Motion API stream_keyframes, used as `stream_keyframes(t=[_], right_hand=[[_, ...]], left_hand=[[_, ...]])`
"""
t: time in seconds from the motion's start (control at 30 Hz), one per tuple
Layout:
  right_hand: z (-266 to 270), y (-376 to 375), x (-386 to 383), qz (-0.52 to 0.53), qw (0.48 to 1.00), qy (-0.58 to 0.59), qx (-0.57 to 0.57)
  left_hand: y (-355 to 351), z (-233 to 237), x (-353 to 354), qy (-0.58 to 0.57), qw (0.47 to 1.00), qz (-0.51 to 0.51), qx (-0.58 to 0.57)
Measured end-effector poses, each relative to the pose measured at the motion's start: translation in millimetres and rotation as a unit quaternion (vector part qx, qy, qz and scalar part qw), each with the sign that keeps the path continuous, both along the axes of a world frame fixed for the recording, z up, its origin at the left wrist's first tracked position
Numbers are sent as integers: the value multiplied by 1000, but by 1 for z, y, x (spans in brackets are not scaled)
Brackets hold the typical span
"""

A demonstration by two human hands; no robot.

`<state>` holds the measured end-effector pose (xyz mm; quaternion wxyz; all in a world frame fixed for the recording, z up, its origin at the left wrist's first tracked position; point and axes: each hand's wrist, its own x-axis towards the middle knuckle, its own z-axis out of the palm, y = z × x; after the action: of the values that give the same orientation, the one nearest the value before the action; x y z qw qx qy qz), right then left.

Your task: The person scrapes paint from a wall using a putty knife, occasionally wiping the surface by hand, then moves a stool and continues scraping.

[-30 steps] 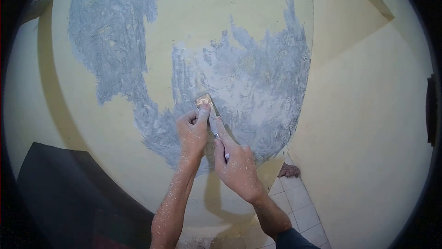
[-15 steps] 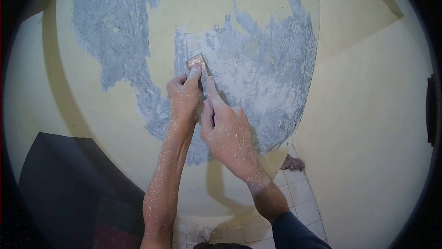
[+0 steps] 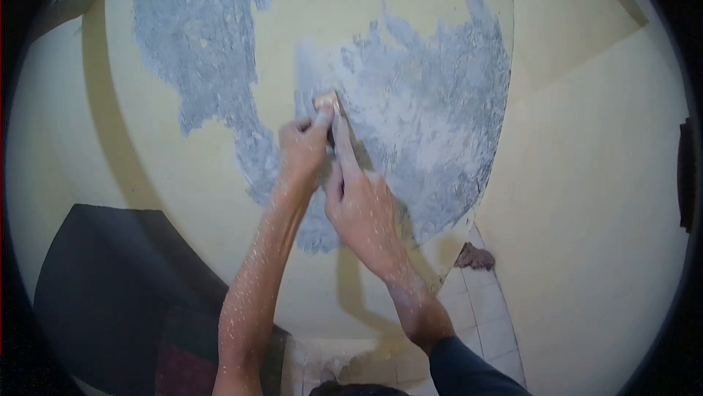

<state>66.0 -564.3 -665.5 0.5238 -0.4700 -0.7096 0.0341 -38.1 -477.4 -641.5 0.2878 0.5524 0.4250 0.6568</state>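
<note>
Both of my hands are on a dusty scraper (image 3: 326, 99), its flat blade end against the wall (image 3: 282, 45). My left hand (image 3: 302, 151) is closed at the blade, thumb pressed on its face. My right hand (image 3: 359, 202) wraps the handle, mostly hidden in the palm, with the index finger stretched along the tool. Around the blade, a rough grey patch (image 3: 432, 96) shows through the pale yellow paint, whitish with dust in its middle. Light flakes cover both forearms.
A second grey patch (image 3: 205, 37) runs down the wall at upper left. A dark panel-like object (image 3: 117, 286) stands at lower left. A crumpled brownish cloth-like item (image 3: 475, 256) lies on white floor tiles (image 3: 469, 308) by the right-hand wall (image 3: 586, 176).
The view has shifted, so the wall sits further right in it. Both hands remain on the scraper. The upper left corner of the nearer grey patch looks paler and hazier.
</note>
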Motion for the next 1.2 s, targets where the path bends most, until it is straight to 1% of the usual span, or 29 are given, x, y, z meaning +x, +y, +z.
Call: stream_keyframes(t=[0.1,0.17,0.23,0.27,0.4,0.5,0.57,0.6,0.67,0.7,0.73,0.77,0.8,0.83,0.87,0.93,0.97,1.0,1.1,1.13,1.17,1.2], right_hand=[[-6,2,4,3,1000,-6,-16],[7,3,1,-6,1000,-23,-11],[24,5,-3,-2,1000,-14,-13],[29,5,-4,0,1000,-10,-13],[23,-1,-2,-5,1000,-14,-15],[29,8,-6,-16,1000,4,11],[41,5,-7,-10,1000,6,28],[36,3,-6,-11,1000,4,16],[26,-2,-3,-16,1000,-1,0],[30,-1,-4,-22,1000,-6,4],[36,2,-6,-29,1000,-10,5],[41,4,-7,-37,999,-15,4],[45,3,-10,-34,999,-5,17],[51,1,-12,-31,999,3,28],[53,-2,-13,-27,999,10,42],[45,-7,-6,-3,1000,9,-12],[47,-7,-4,9,1000,7,-28],[51,-5,-7,3,1000,1,-7],[53,-5,-7,-17,1000,-4,18],[54,-7,-6,-14,1000,-2,24],[53,-11,-7,-11,999,1,33],[51,-12,-9,-13,1000,2,13]], left_hand=[[-1,3,7,-18,999,4,-36],[4,11,6,-15,1000,15,-4],[0,32,4,-8,999,16,26],[-1,40,5,-24,999,22,14],[-7,33,6,-13,1000,19,-11],[5,46,4,-10,998,23,61],[-5,53,5,-35,999,0,33],[-12,56,5,-46,999,-10,19],[-6,44,6,-32,999,1,-2],[-2,41,7,-26,1000,7,-8],[5,43,5,0,999,26,40],[12,47,3,-21,999,15,30],[-4,64,4,-40,999,4,15],[-14,70,7,-59,998,-7,-3],[-11,63,8,-57,998,3,-7],[-1,47,8,-50,998,24,-10],[5,49,6,-48,998,34,0],[0,54,8,-42,999,30,13],[-6,69,1,-30,999,14,-29],[-16,71,4,-47,998,18,-37],[-15,63,5,-50,997,32,-39],[-8,53,6,-52,997,44,-34]])
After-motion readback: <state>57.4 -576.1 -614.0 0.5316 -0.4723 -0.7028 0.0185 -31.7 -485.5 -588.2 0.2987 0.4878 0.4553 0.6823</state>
